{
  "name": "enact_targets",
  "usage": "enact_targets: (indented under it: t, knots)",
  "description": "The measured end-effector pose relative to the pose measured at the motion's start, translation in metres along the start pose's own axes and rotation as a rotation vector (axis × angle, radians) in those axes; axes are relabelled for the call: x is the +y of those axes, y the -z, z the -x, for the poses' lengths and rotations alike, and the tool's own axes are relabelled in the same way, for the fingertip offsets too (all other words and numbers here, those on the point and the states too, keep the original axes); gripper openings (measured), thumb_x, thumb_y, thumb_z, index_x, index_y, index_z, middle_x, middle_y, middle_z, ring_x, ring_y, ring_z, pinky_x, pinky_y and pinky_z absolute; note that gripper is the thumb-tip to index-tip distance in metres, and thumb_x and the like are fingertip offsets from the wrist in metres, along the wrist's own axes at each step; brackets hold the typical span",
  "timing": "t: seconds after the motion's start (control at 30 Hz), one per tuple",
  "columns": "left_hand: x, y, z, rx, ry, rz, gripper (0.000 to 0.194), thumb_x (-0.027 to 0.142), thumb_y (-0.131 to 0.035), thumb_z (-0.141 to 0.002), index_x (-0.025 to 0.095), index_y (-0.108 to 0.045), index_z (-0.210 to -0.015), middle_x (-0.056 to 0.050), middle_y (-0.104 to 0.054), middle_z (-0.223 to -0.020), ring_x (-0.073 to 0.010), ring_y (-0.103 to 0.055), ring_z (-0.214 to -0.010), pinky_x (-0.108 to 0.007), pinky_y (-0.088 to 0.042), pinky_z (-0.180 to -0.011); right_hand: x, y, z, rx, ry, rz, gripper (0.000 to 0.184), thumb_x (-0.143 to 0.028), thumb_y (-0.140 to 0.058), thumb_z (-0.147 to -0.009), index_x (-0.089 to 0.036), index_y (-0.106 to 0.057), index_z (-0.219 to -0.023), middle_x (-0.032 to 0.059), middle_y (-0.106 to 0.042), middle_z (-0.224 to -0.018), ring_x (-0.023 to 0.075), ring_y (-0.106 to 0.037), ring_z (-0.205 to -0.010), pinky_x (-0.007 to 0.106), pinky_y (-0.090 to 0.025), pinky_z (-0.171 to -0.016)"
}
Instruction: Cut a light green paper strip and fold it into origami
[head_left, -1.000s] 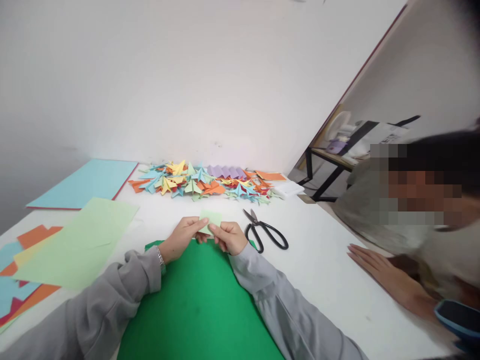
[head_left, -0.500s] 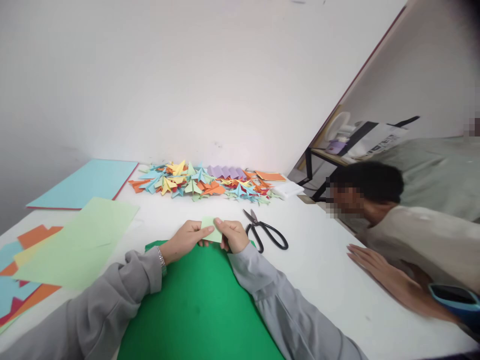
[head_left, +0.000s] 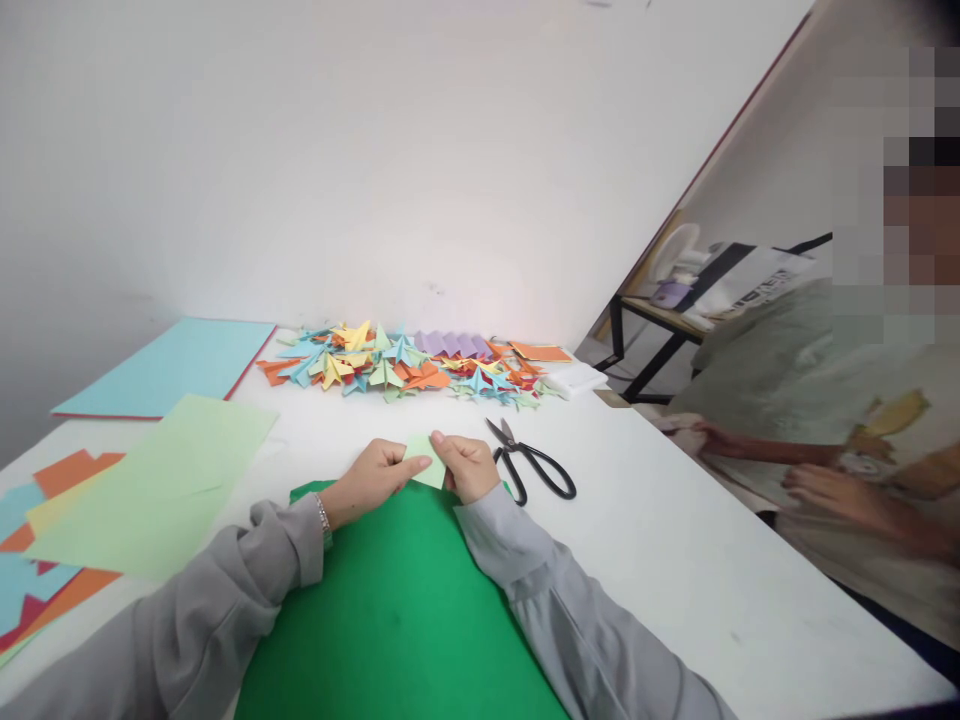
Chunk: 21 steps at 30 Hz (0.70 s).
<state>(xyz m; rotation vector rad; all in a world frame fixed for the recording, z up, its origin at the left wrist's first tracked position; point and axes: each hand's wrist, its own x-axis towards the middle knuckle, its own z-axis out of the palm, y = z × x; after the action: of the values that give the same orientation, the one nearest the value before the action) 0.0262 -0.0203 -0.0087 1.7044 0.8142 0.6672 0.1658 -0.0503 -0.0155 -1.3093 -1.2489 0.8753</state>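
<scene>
A small piece of light green paper [head_left: 427, 464] is pinched between both hands, just over the far edge of a green sheet [head_left: 397, 600]. My left hand [head_left: 373, 483] grips its left side, with the thumb lying on the front. On the right side, my right hand [head_left: 469, 466] clasps it with the thumb near the top edge. The fingers behind the paper are mostly hidden. Black-handled scissors [head_left: 538, 463] lie just right of my right hand, their blades partly apart and pointing away.
Folded paper planes [head_left: 386, 372] in several colours are heaped by the wall, near a purple pleated paper [head_left: 453, 345]. Large light green paper [head_left: 161, 490] and coloured scraps [head_left: 67, 475] lie left, below a light blue sheet [head_left: 176, 365]. A person [head_left: 810, 440] is beyond the table's right edge.
The light green paper has tilted and shifted slightly right in my hands. At the right, the person leaning over the table has straightened and drawn the arm back from the tabletop.
</scene>
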Motion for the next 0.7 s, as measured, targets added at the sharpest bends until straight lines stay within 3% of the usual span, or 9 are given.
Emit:
enact_targets:
  t: [0.17, 0.33, 0.5, 0.7]
  knots:
    - [0.001, -0.0003, 0.0019, 0.033, 0.018, 0.011, 0.044, 0.046, -0.054, -0.067, 0.016, -0.034, -0.042, 0.008, -0.025, -0.037, -0.0042, -0.019, -0.038, -0.021, -0.014, -0.039, -0.0004, -0.0002, 0.0002, 0.013, 0.031, 0.037, 0.053, -0.057, -0.047, -0.07, -0.019, -0.038, -0.033, -0.0057, -0.034, -0.026, 0.0057, -0.029, -0.028, 0.021, -0.024, -0.034]
    - [0.0031, 0.0011, 0.0023, -0.009, 0.0, 0.145, 0.04, 0.046, -0.049, -0.072, 0.013, -0.05, -0.05, 0.003, -0.044, -0.044, -0.0078, -0.039, -0.044, -0.021, -0.03, -0.046, -0.0001, -0.0011, 0.0013, -0.101, -0.034, -0.067, 0.054, -0.061, -0.046, -0.069, -0.018, -0.043, -0.036, -0.0055, -0.035, -0.026, 0.0054, -0.029, -0.025, 0.021, -0.019, -0.03]
    - [0.0037, 0.0, 0.0006, -0.131, -0.031, 0.272, 0.034, 0.042, -0.053, -0.071, 0.011, -0.056, -0.058, 0.001, -0.051, -0.053, -0.0091, -0.043, -0.052, -0.023, -0.034, -0.053, -0.0001, -0.002, 0.0024, -0.136, -0.04, -0.06, 0.055, -0.062, -0.046, -0.068, -0.018, -0.043, -0.036, -0.0053, -0.035, -0.026, 0.0049, -0.028, -0.026, 0.021, -0.016, -0.03]
    - [-0.0019, 0.0, -0.0009, -0.037, -0.002, 0.201, 0.033, 0.039, -0.06, -0.064, 0.012, -0.051, -0.049, 0.004, -0.042, -0.046, -0.0083, -0.038, -0.049, -0.022, -0.029, -0.048, 0.0025, -0.0006, 0.0016, -0.133, 0.0, -0.008, 0.051, -0.058, -0.051, -0.067, -0.019, -0.042, -0.036, -0.0058, -0.035, -0.026, 0.0053, -0.028, -0.027, 0.021, -0.018, -0.031]
